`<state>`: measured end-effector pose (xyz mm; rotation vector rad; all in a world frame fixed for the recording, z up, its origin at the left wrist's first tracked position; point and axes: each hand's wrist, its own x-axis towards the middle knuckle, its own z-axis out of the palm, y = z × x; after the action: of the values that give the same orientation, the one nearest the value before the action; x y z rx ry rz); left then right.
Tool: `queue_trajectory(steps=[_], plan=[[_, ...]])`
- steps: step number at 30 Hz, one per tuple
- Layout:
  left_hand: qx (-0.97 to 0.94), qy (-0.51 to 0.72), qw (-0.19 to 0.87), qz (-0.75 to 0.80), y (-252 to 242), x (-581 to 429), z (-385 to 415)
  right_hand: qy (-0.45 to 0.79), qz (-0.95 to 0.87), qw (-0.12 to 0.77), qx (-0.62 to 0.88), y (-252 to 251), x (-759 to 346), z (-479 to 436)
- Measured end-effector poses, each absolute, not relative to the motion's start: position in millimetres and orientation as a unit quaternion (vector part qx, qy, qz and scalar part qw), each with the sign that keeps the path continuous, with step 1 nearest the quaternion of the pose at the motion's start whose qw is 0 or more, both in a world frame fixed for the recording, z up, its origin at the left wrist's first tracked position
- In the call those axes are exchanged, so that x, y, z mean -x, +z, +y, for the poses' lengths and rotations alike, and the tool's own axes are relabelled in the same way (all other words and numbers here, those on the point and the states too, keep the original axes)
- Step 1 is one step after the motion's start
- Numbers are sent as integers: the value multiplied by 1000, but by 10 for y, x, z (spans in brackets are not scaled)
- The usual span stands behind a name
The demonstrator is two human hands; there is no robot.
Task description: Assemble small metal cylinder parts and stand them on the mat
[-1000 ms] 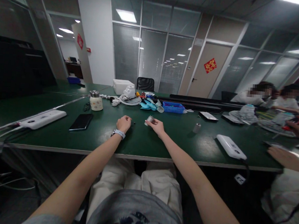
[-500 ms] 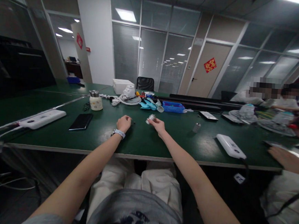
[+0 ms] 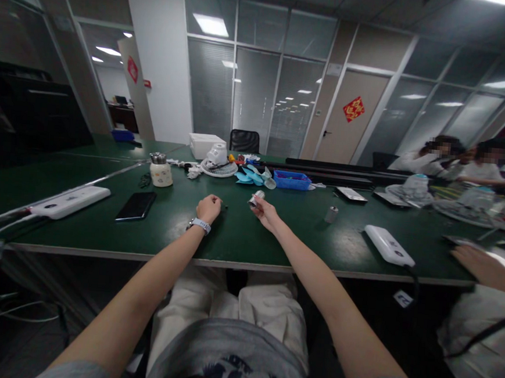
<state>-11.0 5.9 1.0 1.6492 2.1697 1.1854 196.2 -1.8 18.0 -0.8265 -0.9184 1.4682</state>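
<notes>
My right hand (image 3: pixel 265 213) pinches a small silvery metal cylinder (image 3: pixel 257 198) between thumb and fingers, just above the green table (image 3: pixel 239 243). Its exact kind is too small to make out. To the left, my left hand (image 3: pixel 209 208), with a watch (image 3: pixel 200 225) on its wrist, rests closed on the tabletop. Whatever its curled fingers hold, if anything, is hidden. A tiny dark piece (image 3: pixel 226 206) lies beside those fingers. Another silvery metal cylinder (image 3: pixel 331 214) stands upright on the table, right of my right hand.
A phone (image 3: pixel 136 206), a bottle (image 3: pixel 161 173) and a white power strip (image 3: pixel 74 201) are on the left. Behind my hands lie a fan grille (image 3: pixel 219 169), blue fan blades (image 3: pixel 252 176) and a blue basket (image 3: pixel 291 181). Right are another power strip (image 3: pixel 388 245) and a co-worker's hand (image 3: pixel 486 265).
My right hand has turned the metal cylinder, so it shows from a different angle. My left hand stays in place. The co-worker's upper hand at the right has moved away.
</notes>
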Motion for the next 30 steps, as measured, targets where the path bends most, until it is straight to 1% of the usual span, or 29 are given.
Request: queue_trajectory(steps=[4,9,17,30], plan=[[-556,395,85,726,17,108,49,668,-380,535,351,257,-2021,-103],[-559,393,87,725,36,98,28,690,-358,518,357,291,-2063,-137],[-558,385,91,729,31,95,40,743,-349,497,281,271,-2087,-113],[-558,383,92,730,46,86,23,704,-393,498,318,262,-2087,-105]])
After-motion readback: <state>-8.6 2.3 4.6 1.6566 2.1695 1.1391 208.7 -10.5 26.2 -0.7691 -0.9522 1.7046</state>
